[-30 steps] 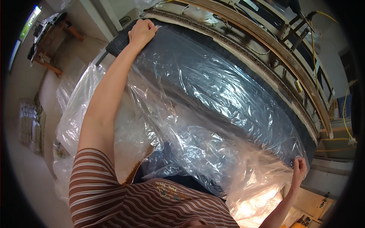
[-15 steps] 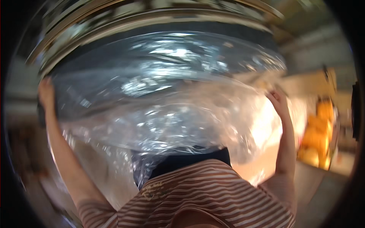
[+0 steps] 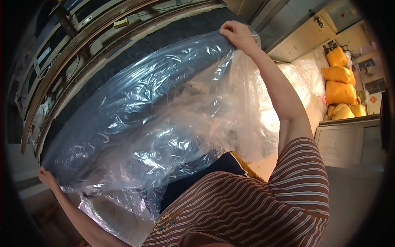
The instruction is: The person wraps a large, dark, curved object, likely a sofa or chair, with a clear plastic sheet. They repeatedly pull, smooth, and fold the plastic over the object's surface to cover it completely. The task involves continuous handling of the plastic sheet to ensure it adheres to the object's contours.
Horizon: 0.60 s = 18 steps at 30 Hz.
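A large clear plastic sheet (image 3: 156,119) lies spread over a dark grey padded surface (image 3: 164,39). My left hand (image 3: 47,178) grips the sheet's edge at the lower left. My right hand (image 3: 236,35) is closed on the sheet's far edge at the upper middle, with the arm stretched out. The plastic is wrinkled and shiny and hangs down in front of my striped shirt.
A wooden frame with slats (image 3: 82,37) runs along the far side of the dark surface. Several orange-yellow stuffed bags (image 3: 339,82) are stacked at the right, above a pale cabinet (image 3: 345,142). More clear plastic (image 3: 304,76) lies piled near them.
The view has swung from one end of the sheet to the other. Both hands have kept hold of the plastic edges, which now stretch from lower left to upper middle.
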Motion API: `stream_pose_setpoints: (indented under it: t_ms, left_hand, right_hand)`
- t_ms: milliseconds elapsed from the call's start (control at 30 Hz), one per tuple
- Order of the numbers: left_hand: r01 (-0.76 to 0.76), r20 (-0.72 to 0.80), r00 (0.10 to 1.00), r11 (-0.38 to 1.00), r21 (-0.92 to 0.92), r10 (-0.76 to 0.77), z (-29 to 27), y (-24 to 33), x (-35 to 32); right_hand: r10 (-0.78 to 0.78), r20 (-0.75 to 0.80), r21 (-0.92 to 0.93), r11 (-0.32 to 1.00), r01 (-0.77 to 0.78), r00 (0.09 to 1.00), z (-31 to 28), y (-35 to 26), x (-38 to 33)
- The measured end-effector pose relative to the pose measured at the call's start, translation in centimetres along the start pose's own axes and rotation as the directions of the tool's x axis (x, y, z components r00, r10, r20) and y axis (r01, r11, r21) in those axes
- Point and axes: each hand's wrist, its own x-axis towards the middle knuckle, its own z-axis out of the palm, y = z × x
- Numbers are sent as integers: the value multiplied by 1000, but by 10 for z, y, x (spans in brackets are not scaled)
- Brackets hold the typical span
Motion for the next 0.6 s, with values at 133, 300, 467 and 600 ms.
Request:
stream_pose_setpoints:
  t_ms: [133, 300, 467, 600]
  left_hand:
    - [-4, -62, 998, 999, -41, 1, -65, -55, -16]
    - [28, -131, 990, 993, -113, -42, -127, -83, -55]
    - [119, -106, 985, 985, -128, -133, -135, -87, -95]
    - [322, 32, 929, 763, -560, -369, -114, -101, -70]
  right_hand:
    - [-11, 78, 27, 1000, 9, 997, -1, -7, -2]
    - [27, 61, 3, 1000, -27, 998, -1, -8, -10]
    - [-118, 41, 75, 991, 115, 992, 5, 0, -2]
    - [-52, -72, 542, 836, 83, 996, -8, -21, 49]
